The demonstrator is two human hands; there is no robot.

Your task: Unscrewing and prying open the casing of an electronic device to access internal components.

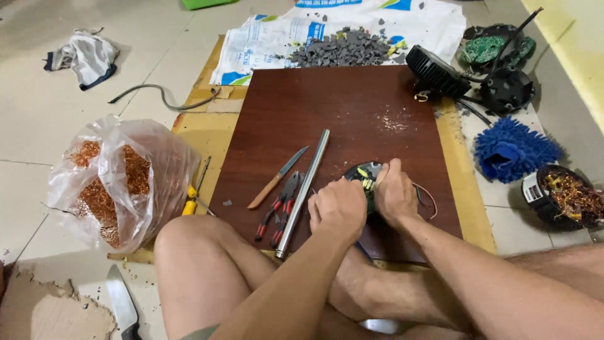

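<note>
Small round dark part with yellow wires [365, 175] on brown board [352, 113], left hand [338, 208] grip closed tight on its near edge, right hand [395, 192] grip pinched shut on its top, steel rod [303, 192], pliers [280, 211], knife [277, 178] just left, bag of copper wire [119, 182] on floor.

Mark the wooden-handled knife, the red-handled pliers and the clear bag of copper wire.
wooden-handled knife [277, 178]: head view, where blade meets handle.
red-handled pliers [281, 206]: head view, just below the pivot.
clear plastic bag of copper wire [119, 179]: head view, middle of the bag's front.
</note>
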